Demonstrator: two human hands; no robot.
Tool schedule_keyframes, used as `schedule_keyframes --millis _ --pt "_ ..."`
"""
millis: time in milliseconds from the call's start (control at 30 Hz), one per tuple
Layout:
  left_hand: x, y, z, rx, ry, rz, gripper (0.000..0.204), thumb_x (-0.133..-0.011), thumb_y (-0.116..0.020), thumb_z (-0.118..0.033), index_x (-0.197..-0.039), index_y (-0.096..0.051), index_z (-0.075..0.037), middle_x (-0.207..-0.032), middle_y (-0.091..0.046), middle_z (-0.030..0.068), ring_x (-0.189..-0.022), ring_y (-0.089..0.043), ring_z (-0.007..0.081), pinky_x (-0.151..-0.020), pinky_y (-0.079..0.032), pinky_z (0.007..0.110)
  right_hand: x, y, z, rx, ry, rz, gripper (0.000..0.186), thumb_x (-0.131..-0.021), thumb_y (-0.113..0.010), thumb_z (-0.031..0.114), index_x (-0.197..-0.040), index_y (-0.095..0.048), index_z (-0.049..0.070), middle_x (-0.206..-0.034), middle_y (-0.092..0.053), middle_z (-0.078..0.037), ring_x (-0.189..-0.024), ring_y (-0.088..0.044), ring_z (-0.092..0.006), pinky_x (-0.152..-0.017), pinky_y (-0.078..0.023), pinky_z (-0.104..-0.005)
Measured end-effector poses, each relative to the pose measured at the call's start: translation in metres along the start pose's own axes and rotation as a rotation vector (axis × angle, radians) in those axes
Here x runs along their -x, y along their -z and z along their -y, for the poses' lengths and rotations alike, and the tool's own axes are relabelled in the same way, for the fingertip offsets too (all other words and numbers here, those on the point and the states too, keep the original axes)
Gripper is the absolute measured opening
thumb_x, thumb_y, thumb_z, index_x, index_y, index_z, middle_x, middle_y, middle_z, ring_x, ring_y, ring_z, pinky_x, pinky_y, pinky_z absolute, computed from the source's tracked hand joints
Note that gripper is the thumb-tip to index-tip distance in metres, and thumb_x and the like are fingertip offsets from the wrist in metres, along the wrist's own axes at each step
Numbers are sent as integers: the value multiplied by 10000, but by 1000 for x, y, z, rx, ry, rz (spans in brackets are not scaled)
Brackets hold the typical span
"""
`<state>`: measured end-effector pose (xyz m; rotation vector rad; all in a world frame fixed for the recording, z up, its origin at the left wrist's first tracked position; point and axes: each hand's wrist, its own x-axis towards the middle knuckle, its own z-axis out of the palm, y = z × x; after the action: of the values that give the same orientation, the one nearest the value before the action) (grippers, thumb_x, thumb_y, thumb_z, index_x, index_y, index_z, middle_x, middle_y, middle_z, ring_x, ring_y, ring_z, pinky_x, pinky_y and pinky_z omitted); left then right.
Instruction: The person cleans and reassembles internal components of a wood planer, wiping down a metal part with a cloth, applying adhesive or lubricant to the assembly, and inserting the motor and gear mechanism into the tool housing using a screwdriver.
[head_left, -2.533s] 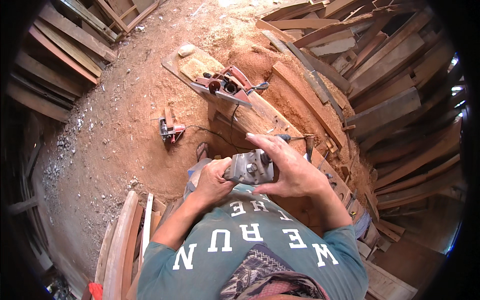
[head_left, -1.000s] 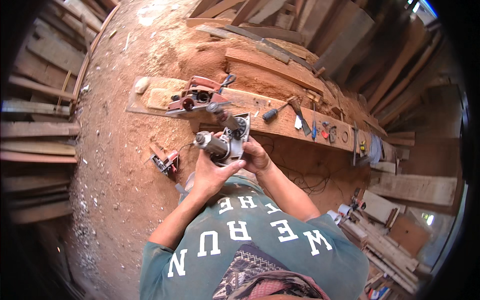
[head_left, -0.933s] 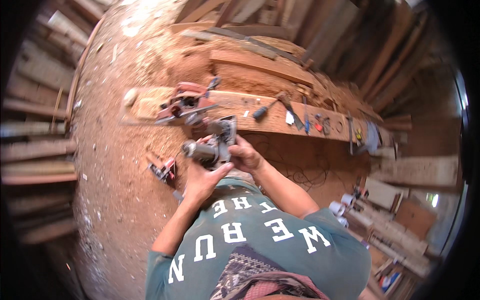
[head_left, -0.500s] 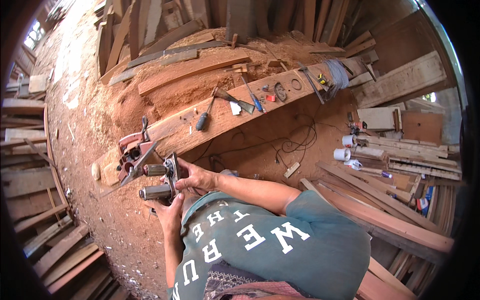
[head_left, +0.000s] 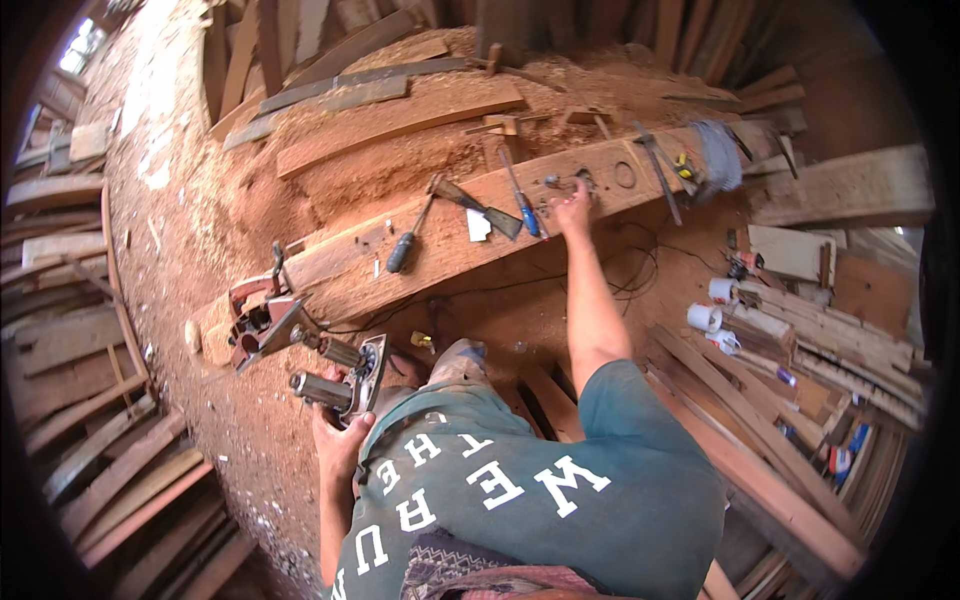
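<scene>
In my left hand (head_left: 340,440) is a metal tool part (head_left: 372,372), a flat plate with two stout cylinders that point left; my thumb presses on the plate's edge. My right arm stretches out over a long thick timber (head_left: 340,275). There my right hand (head_left: 571,212) touches small items beside a dark oval piece (head_left: 585,180); its fingertips are partly hidden. Left of that hand lie a blue-handled screwdriver (head_left: 527,212), a wide flat blade (head_left: 490,215), white paper (head_left: 479,227) and a dark-handled tool (head_left: 402,250). At the timber's near left end rests a reddish metal tool (head_left: 262,312).
Farther right on the timber are a thin ring (head_left: 625,174), a yellow tape measure (head_left: 685,167) and a bluish cord bundle (head_left: 718,157). Black cable (head_left: 480,292) trails on the ground below. White cups (head_left: 704,318) and stacked boards (head_left: 760,420) lie right; sawdust covers the far ground.
My right hand has let go of the metal tool part and reached right and away onto the timber. The left hand keeps the part, now slightly lower. The view has shifted a little.
</scene>
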<state>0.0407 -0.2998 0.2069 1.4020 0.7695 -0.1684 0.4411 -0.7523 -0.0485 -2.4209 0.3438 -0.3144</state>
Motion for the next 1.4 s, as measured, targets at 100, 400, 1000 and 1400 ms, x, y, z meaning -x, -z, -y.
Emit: schedule_keyframes --millis 100,400,1000,1400 --pt "-9 -17 -9 4 -22 19 1134 -715 -936 -295 -1616 -341 50 -1549 -490 172 -1449 -490 284 -1255 -334 418 -41 -20 -47 30 -69 139 871 -709 -867 145 -1509 -546 18 -1409 -651 -257 -1256 -664 -381 -1075 -536 -456" --pt "-4 -35 -37 -253 -67 41 1166 -674 -976 -280 -1596 -350 63 -1441 -588 208 -1355 -583 297 -1198 -428 397 -47 -17 -6 224 -91 311 462 -802 -870 256 -1226 -790 91 -1227 -741 -203 -1155 -705 -370 -1007 -548 -469" --pt "-4 -18 -51 -555 -393 -41 1066 -635 -974 -242 -1535 -472 31 -1384 -640 215 -1296 -631 337 -1145 -485 422 49 125 270 -226 441 457 219 -889 -809 50 -1102 -758 46 -1034 -771 -122 -982 -745 -246 -865 -581 -379" --pt "4 19 -57 -501 -537 -184 1089 -656 -958 -193 -1568 -411 42 -1378 -606 218 -1293 -616 342 -1136 -488 430 185 202 443 -437 1033 796 417 -751 -835 -83 -1142 -736 26 -1082 -723 -145 -1000 -722 -312 -863 -595 -407"
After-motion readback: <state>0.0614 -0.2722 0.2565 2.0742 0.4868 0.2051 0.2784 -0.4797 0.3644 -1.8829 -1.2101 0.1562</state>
